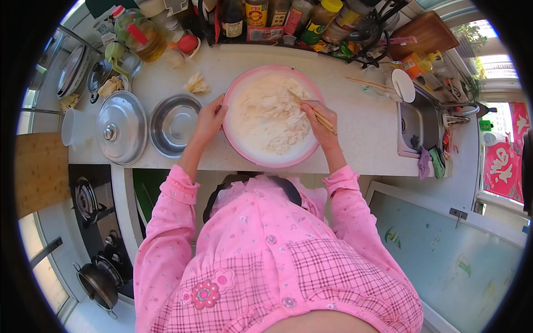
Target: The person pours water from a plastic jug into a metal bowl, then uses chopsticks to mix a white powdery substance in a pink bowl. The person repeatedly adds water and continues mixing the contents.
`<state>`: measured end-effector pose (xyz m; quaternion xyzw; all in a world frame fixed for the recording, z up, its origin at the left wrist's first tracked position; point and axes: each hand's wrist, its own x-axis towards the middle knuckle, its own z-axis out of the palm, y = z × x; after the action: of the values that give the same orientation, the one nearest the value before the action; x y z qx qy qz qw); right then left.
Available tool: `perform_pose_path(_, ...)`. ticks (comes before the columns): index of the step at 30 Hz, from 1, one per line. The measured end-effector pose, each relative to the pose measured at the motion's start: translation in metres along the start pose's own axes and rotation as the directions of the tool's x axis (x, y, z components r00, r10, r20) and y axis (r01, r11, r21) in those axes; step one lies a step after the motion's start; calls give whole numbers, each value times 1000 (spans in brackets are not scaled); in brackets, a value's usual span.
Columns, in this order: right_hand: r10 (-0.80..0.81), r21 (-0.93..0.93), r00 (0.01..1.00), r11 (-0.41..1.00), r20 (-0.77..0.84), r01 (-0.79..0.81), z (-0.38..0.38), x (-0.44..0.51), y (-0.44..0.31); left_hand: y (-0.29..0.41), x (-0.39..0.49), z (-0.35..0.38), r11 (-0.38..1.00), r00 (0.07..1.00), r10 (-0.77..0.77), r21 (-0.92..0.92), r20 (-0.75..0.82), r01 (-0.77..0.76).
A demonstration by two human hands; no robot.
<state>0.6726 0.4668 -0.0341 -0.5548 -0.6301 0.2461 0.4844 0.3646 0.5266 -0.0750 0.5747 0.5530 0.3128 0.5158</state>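
Observation:
A wide pink-rimmed basin (235, 146) stands on the pale countertop in front of me. In it lies a shaggy mix of flour and dough (266, 112), clumped on the right and powdery towards the near side. My left hand (211, 117) grips the basin's left rim, the thumb on the inner side. Wooden chopsticks (320, 115) are held in my right hand (320, 125) over the right part of the basin, their tips down at the flour mix. Left of the basin sits a steel bowl (177, 125) with nothing visible in it.
A metal pot lid (121, 128) lies beside the steel bowl. A crumpled pale cloth or bag (197, 84) rests behind it. Seasoning bottles (256, 14) line the back. To the right are more chopsticks (370, 85), a white dish (403, 85) and a sink (420, 120). A gas stove (89, 200) is at left.

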Motion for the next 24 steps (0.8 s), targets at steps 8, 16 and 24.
perform_pose_path(8, 69, 49, 906, 994, 419, -98, 8, -49, -52, -9, 6, 2, 992, 997, 65, 111, -50, -59)
perform_pose_path(16, 169, -86, 971, 984, 171, -156, -68, -51, -46, -2, -8, 3, 984, 993, 3, 179, -116, 18)
perform_pose_path(24, 123, -97, 992, 988, -15, -124, 19, -40, -19, 11, -57, 19, 971, 986, -150, -198, -70, 134)
